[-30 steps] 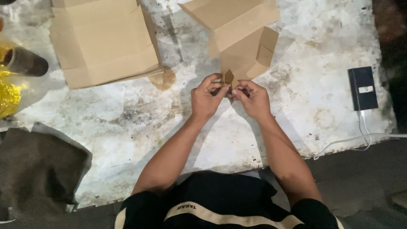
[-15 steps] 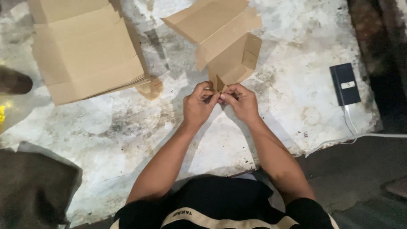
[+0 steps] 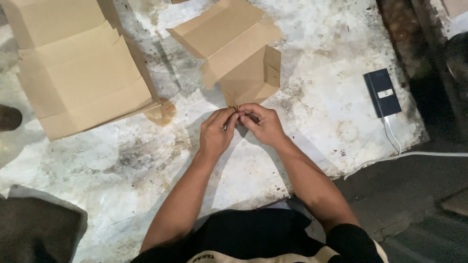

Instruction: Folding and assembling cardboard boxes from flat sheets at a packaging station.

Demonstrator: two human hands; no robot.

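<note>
Head view: the left hand [image 3: 217, 132] and right hand [image 3: 263, 125], now nearer the bench [image 3: 312, 58] than a second ago, pinch a small brown cardboard piece [image 3: 235, 108] between fingertips, with the half-folded carton [image 3: 239, 53] at twelve o'clock and flat cartons [image 3: 78, 78] at ten.

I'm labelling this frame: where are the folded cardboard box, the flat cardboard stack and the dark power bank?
folded cardboard box [image 3: 229, 39], head view, top panel.
flat cardboard stack [image 3: 83, 83], head view, top sheet.
dark power bank [image 3: 381, 92], head view, casing.
</note>
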